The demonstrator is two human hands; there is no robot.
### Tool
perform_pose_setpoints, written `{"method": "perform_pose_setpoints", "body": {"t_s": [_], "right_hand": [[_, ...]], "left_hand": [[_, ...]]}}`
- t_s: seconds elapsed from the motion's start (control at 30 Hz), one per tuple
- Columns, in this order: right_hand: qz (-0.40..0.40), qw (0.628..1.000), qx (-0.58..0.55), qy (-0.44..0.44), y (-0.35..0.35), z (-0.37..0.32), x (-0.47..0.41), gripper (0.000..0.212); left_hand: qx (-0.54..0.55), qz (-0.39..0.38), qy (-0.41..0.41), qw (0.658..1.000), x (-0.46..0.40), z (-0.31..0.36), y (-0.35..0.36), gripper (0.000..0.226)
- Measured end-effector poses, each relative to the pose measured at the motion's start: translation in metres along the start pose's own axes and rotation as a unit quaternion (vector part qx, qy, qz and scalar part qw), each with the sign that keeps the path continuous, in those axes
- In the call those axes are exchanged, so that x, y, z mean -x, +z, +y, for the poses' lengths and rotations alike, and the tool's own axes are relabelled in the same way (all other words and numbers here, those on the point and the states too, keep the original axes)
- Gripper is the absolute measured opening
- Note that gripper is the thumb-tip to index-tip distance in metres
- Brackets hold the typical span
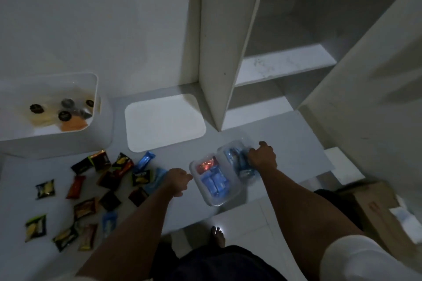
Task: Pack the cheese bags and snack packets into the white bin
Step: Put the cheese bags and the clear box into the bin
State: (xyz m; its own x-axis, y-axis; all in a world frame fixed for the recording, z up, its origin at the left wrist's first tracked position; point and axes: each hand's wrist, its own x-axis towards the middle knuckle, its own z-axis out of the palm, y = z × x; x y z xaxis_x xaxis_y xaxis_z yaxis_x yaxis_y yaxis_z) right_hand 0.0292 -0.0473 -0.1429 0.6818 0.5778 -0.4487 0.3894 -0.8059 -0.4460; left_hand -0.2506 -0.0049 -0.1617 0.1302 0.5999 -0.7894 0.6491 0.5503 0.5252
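The white bin [104, 121] stands at the back left of the white counter; cheese bags [68, 118] with black round labels lie inside it. Several snack packets [107, 180], dark, orange and blue, are scattered on the counter in front of the bin. A clear two-compartment tray [211, 199] holds blue packets [215, 183] and a red one [206, 164]. My right hand [262, 155] is closed on a clump of blue packets [245, 171] in the tray's right half. My left hand [178, 180] is curled over a blue packet [157, 175] just left of the tray.
A flat white lid [164, 122] lies between the bin and an upright white shelf panel [219, 52]. Open shelves [283, 64] sit behind the right hand. A cardboard box [376, 210] rests on the floor at the right, and a bare foot [218, 235] shows below the counter edge.
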Motion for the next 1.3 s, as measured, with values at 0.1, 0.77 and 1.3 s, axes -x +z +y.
{"method": "perform_pose_setpoints", "body": {"t_s": [0.1, 0.77, 1.3], "right_hand": [[-0.094, 0.995, 0.029, -0.023, -0.005, 0.021, -0.008, 0.055], [-0.289, 0.953, -0.074, -0.059, -0.020, -0.015, 0.007, 0.010], [-0.296, 0.940, -0.141, -0.090, 0.033, 0.008, 0.043, 0.044]], "left_hand": [[0.083, -0.004, -0.028, 0.996, 0.006, -0.006, 0.024, 0.033], [0.309, 0.058, -0.040, 0.949, 0.035, 0.018, 0.056, 0.046], [0.253, 0.059, -0.013, 0.965, 0.035, 0.000, 0.066, 0.046]]}}
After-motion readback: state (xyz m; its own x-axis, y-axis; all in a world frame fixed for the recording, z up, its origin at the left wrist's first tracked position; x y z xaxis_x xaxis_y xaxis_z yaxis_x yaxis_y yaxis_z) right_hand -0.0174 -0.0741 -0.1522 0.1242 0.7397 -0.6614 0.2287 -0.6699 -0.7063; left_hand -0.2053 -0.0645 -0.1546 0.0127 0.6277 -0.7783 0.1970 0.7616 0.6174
